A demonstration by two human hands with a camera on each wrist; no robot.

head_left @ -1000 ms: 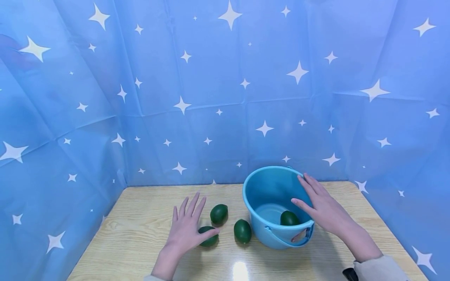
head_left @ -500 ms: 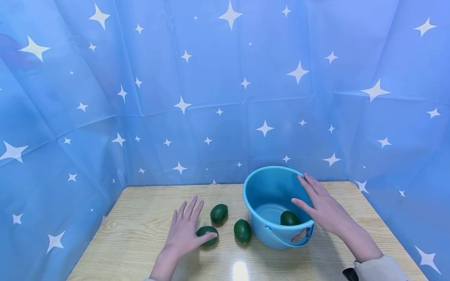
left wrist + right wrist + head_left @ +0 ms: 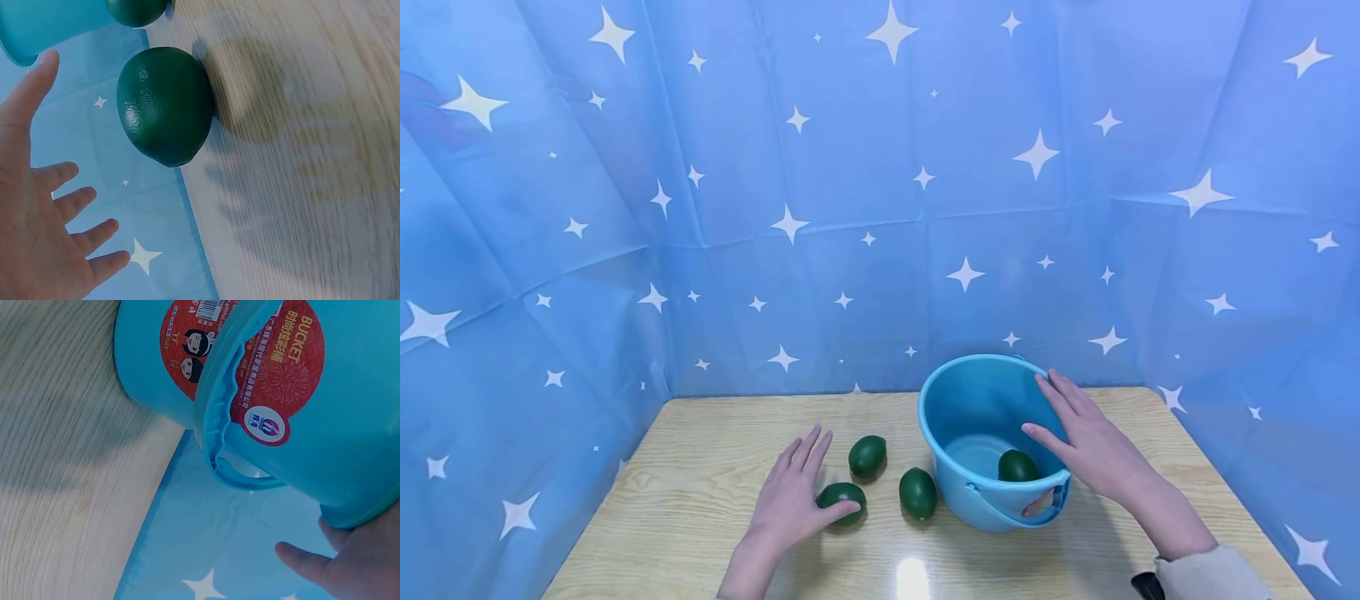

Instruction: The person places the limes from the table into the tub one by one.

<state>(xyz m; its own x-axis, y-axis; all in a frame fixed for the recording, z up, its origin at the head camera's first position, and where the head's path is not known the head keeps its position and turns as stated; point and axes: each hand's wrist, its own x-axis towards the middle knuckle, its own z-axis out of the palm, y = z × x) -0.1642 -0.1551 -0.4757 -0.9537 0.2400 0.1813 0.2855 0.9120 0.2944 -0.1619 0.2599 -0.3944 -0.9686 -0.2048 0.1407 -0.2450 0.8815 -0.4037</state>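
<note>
In the head view my left hand [image 3: 790, 498] stretches its fingers beside a dark green lime [image 3: 841, 503]; the thumb overlaps its near edge. The left wrist view has this glossy lime [image 3: 165, 103] apart from the fingers. A second lime [image 3: 867, 457] lies behind it, and a third lime [image 3: 917, 493] sits to the right, near the blue bucket [image 3: 973, 504]. Inside the bucket rests one more lime [image 3: 1018, 467]. My right hand [image 3: 1097, 450] holds the bucket's right rim, thumb over the opening; some fingers show outside the rim in the right wrist view.
The light wooden table [image 3: 685, 508] ends at a blue curtain [image 3: 850, 167] with white stars. A handle [image 3: 215, 425] hangs along the near side of the bucket. A red label [image 3: 281, 369] is stuck on the bucket's wall.
My left hand has drawn slightly toward me, its fingers closer together and its thumb lower over the nearest lime. The right hand, the bucket and the limes have stayed where they were.
</note>
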